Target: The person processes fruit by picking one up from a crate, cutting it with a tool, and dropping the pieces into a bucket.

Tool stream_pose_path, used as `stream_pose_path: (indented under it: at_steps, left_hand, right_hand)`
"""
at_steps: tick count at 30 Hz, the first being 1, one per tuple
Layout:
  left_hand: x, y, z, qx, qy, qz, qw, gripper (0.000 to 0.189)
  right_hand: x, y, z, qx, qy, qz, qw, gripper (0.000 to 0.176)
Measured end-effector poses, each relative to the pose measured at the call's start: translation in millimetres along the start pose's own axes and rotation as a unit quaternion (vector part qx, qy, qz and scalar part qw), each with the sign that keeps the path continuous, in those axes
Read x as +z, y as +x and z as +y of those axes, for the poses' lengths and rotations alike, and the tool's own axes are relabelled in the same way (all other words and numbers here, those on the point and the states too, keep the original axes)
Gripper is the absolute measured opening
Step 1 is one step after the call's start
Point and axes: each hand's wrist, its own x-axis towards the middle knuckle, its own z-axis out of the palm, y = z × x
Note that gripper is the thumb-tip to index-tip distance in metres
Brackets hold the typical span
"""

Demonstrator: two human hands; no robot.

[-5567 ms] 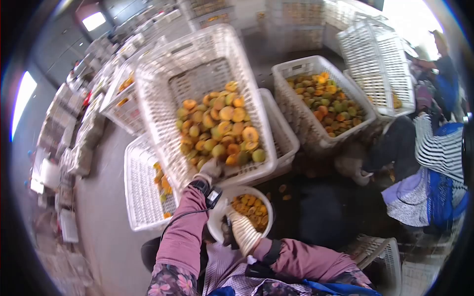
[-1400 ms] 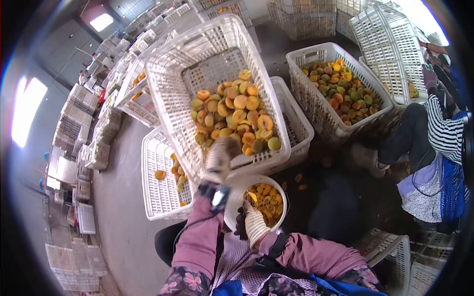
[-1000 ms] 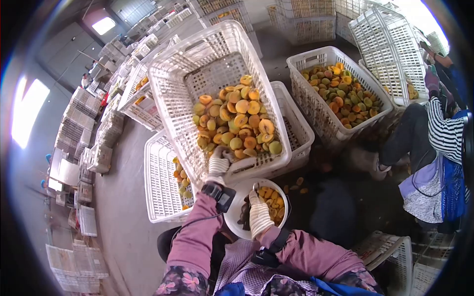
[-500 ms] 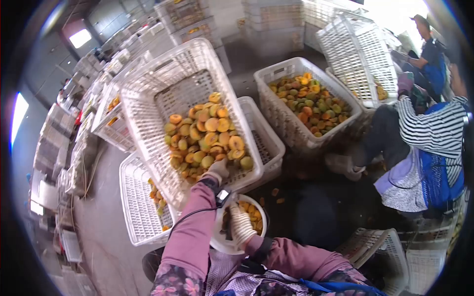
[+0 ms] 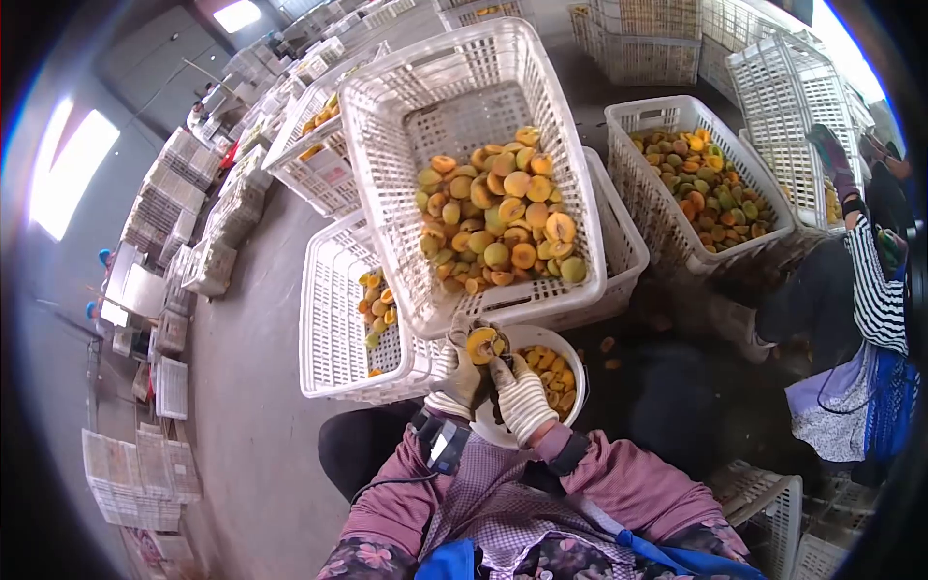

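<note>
The big crate (image 5: 454,121), white, slatted and tipped toward me, holds a heap of orange and green fruit (image 5: 503,208), many of them halved, gathered at its near end. Just before its near edge my two gloved hands meet. My left hand (image 5: 461,372) has its fingers curled round a halved fruit (image 5: 483,344), its orange cut face showing. My right hand (image 5: 522,394) is bent in close, its thumb at the fruit's lower edge; I cannot tell whether it grips anything else. Beneath my hands, on the near side of the big crate, stands a white bucket (image 5: 580,387) partly filled with orange pieces (image 5: 553,377). Left of the big crate, a lower crate (image 5: 333,319) has a few fruits along one side; under its right side is another crate (image 5: 619,227). Farther right of it stands a well-filled crate (image 5: 667,208), and beyond that sits a person in a striped sleeve (image 5: 875,290).
</note>
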Motion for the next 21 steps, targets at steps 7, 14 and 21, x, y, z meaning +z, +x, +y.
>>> stream_pose_path:
  at_steps: [7, 14, 21]
  left_hand:
    - [-4, -28, 0, 0.237, 0.334, -0.115, 0.905, 0.031]
    - [-4, -17, 0, 0.134, 0.127, -0.061, 0.981, 0.027]
    - [12, -34, 26, 0.066, 0.214, -0.158, 0.962, 0.034]
  right_hand:
    - [1, -9, -13, 0.044, 0.01, -0.054, 0.998, 0.038]
    - [-10, -15, -39, 0.296, 0.148, -0.178, 0.927, 0.033]
    - [-9, -27, -46, 0.314, 0.081, -0.277, 0.904, 0.039]
